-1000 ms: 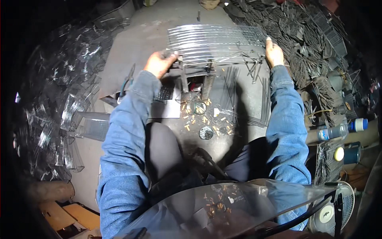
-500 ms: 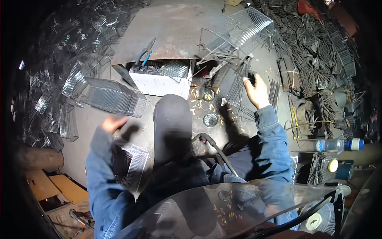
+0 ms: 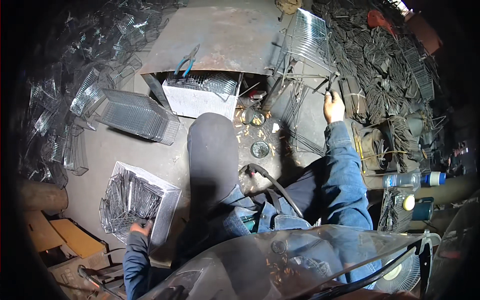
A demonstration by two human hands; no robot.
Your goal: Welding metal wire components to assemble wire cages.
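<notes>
My left hand [image 3: 141,228] is down at the near edge of a white ribbed box [image 3: 171,200] filled with bent wire pieces [image 3: 134,197]. Its fingers curl in among the wires, and what they pinch is hidden. Out to the right, my right hand [image 3: 334,107] is closed around a dark clamp-like handle [image 3: 332,83] at the corner of a metal rod frame [image 3: 300,77]. A shiny wire basket [image 3: 309,37] rests tilted on that frame.
A steel table [image 3: 215,37] bears blue-handled pliers [image 3: 186,61]; below stands another white box [image 3: 200,100] of wire parts. A wire basket [image 3: 137,116] lies left. Wire rod bundles [image 3: 387,87] crowd the right, beside a bottle [image 3: 402,180]. A round tin [image 3: 259,149] sits among scattered bits.
My left hand has moved down and back into the near box of wires. My right hand has shifted right and slightly up; the basket on the frame now stands more upright.
</notes>
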